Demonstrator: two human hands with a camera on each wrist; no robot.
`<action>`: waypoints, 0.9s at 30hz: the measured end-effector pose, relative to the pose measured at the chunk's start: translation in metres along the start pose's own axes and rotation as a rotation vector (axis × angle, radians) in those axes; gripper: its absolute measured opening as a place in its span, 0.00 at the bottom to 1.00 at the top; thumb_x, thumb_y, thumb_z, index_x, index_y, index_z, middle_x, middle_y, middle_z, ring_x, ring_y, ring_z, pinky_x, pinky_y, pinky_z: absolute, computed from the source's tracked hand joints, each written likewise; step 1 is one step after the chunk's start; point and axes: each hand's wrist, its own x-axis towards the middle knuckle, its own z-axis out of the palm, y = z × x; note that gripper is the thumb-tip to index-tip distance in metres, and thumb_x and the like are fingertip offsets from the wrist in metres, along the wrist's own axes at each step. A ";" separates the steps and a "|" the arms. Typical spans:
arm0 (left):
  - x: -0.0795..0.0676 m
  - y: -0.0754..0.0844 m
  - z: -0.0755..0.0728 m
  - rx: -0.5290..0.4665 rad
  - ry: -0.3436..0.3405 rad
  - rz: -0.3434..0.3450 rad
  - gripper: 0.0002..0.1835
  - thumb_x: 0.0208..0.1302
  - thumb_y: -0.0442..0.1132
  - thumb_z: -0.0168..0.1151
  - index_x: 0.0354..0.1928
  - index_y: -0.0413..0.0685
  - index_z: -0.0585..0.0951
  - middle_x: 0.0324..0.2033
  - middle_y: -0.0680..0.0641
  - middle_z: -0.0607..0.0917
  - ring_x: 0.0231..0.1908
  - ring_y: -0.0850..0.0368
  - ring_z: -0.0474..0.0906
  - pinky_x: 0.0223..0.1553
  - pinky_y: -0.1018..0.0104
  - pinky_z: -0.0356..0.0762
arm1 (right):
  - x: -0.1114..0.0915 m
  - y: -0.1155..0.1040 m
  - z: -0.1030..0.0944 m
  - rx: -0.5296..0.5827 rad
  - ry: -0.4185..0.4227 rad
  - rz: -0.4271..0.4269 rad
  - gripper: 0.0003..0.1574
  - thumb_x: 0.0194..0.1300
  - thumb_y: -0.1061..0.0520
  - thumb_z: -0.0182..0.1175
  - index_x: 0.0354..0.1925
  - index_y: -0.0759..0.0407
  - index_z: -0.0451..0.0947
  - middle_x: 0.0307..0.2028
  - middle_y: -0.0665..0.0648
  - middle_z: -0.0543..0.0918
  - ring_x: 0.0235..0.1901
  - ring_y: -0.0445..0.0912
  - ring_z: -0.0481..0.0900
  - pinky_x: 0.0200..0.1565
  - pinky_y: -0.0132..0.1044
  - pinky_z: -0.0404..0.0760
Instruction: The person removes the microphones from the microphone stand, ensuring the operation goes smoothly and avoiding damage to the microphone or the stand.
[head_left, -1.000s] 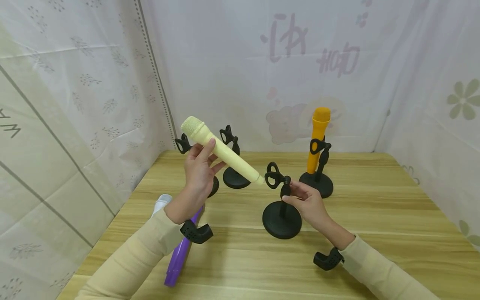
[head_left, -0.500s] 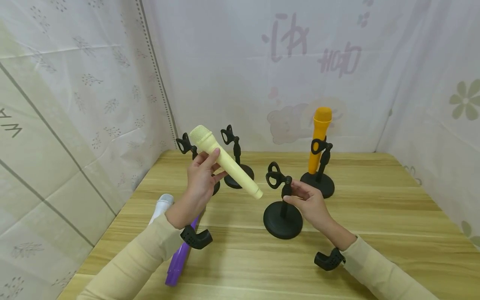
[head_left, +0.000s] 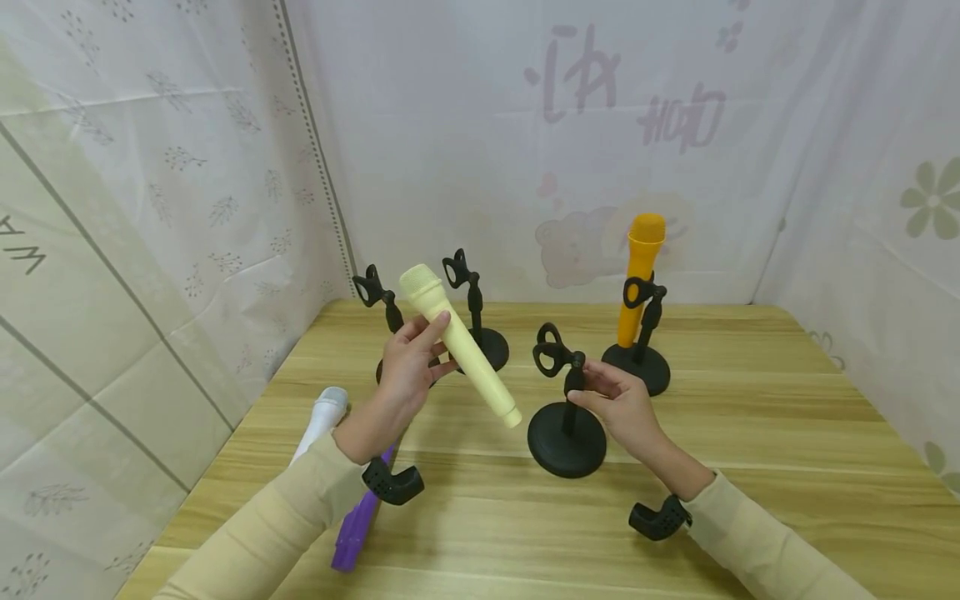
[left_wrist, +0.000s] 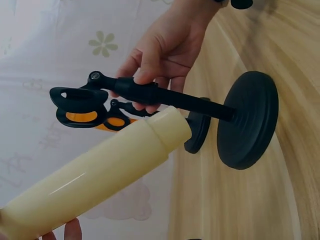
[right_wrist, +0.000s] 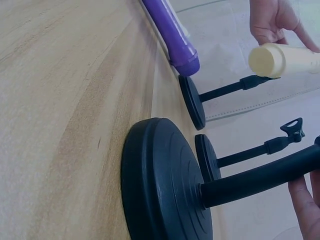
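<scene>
My left hand [head_left: 408,367] pinches a pale yellow microphone [head_left: 468,354] around its upper body, holding it tilted in the air with the mesh head up and to the left. Its tail end hangs just left of a black microphone stand [head_left: 567,440], apart from it in the head view. My right hand [head_left: 622,404] grips that stand's post below the clip, thumb in front. The round base rests on the table, and the stand's clip [left_wrist: 80,106] holds nothing. The left wrist view shows the microphone's smooth lower end [left_wrist: 170,127] close to the post.
An orange microphone [head_left: 645,250] stands in the clip of another stand [head_left: 637,367] at the back right. Two more black stands are behind my left hand, one with its base [head_left: 491,348] showing. A white microphone [head_left: 322,417] and a purple microphone [head_left: 358,529] lie at left.
My left hand has brought the yellow microphone down and slightly right, tipping it steeper so its tail end sits lower. My right hand and the stand have hardly moved.
</scene>
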 end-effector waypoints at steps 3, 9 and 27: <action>0.000 -0.003 -0.002 0.038 -0.017 -0.019 0.19 0.65 0.46 0.66 0.51 0.42 0.76 0.44 0.47 0.78 0.35 0.56 0.77 0.37 0.59 0.83 | 0.000 0.000 0.000 0.006 0.001 0.000 0.29 0.58 0.66 0.69 0.57 0.71 0.75 0.47 0.62 0.83 0.45 0.41 0.82 0.46 0.34 0.81; -0.001 -0.010 -0.004 0.113 -0.049 -0.088 0.20 0.65 0.45 0.65 0.52 0.40 0.77 0.44 0.46 0.78 0.36 0.55 0.78 0.40 0.56 0.83 | 0.000 0.000 0.001 0.008 0.017 0.015 0.29 0.57 0.66 0.70 0.56 0.72 0.75 0.46 0.58 0.84 0.44 0.40 0.82 0.45 0.33 0.81; 0.000 -0.035 -0.013 0.312 -0.173 -0.205 0.21 0.65 0.44 0.66 0.54 0.39 0.76 0.43 0.43 0.80 0.37 0.52 0.82 0.37 0.54 0.84 | 0.002 -0.002 -0.001 0.009 0.015 0.022 0.29 0.57 0.66 0.70 0.57 0.71 0.76 0.47 0.62 0.84 0.44 0.41 0.82 0.45 0.34 0.81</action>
